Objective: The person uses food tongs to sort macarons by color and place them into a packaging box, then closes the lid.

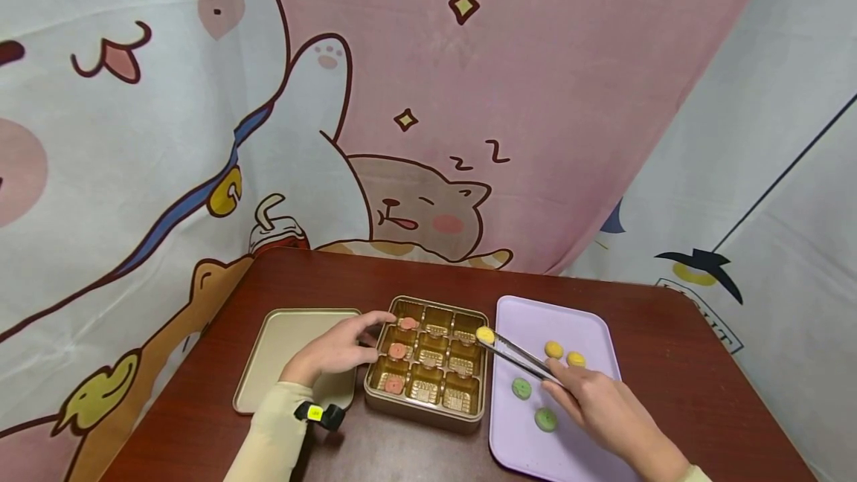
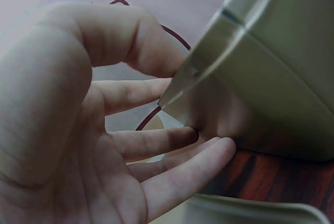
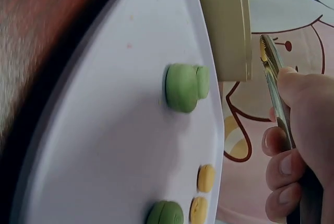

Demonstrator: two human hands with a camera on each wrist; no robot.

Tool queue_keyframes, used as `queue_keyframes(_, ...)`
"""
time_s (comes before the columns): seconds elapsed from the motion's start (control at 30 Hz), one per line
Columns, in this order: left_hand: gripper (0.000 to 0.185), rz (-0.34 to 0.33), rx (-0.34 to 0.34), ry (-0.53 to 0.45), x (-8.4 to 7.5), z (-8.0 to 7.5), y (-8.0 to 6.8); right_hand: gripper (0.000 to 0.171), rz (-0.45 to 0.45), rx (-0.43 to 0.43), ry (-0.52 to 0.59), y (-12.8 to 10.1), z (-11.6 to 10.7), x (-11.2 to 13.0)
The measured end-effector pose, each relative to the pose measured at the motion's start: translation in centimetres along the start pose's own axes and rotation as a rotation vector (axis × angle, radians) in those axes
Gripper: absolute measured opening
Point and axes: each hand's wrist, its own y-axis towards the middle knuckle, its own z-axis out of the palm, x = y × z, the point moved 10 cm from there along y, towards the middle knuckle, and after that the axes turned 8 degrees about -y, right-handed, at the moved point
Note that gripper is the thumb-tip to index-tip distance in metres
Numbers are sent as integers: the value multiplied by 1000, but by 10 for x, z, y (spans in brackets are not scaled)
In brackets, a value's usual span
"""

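Right hand (image 1: 605,407), lower right of head view, is closed round long metal tongs (image 1: 518,357); thumb & curled fingers (image 3: 284,169) clamp the handle end. Tong tips pinch a small round yellow cookie (image 1: 485,335), held over the right edge of the square gold tin w/ nine-cell plastic insert (image 1: 428,415), just above its upper-right cell.

Left hand (image 1: 341,348), centre-left of frame, has fingers nearly straight & relaxed, spread a little; fingertips (image 2: 222,145) press against the tin's left wall, index near its top-left corner. Gripping nothing.

Three pink round cookies (image 1: 398,350) sit in the insert's left column; other cells look bare.

Lilac rectangular plastic tray (image 1: 582,318) lies just right of tin, touching or nearly so. On it: two more yellow cookies (image 1: 564,353) side by side near upper middle, two green round cookies (image 1: 533,403) lower down, near the right hand.

Flat gold tin lid (image 1: 281,333) lies left of tin, partly under the left wrist, on dark red-brown wooden table (image 1: 676,355).
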Motion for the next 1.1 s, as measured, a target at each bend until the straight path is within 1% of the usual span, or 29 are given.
queue_keyframes(0.33, 66, 10, 10, -12, -1, 0, -1, 29, -78, 8, 39, 6, 0, 24)
queue_keyframes(0.5, 67, 17, 8, 10, 0, 0, 0, 28, -121, -15, 71, 11, -4, 37)
queue_keyframes(0.6, 66, 22, 2, 18, -1, -1, 1, 24, -146, -25, 91, 14, -7, 45)
queue_keyframes(0.8, 66, 20, 4, 21, -2, -2, 0, 22, -191, -15, 128, 15, -7, 60)
queue_keyframes(0.93, 65, 34, 4, 37, -3, -3, 0, 21, -214, 2, 145, 14, -4, 68)
queue_keyframes(1.1, 65, 48, 5, 46, -4, -3, -1, 20, -229, -10, 155, 15, -5, 73)
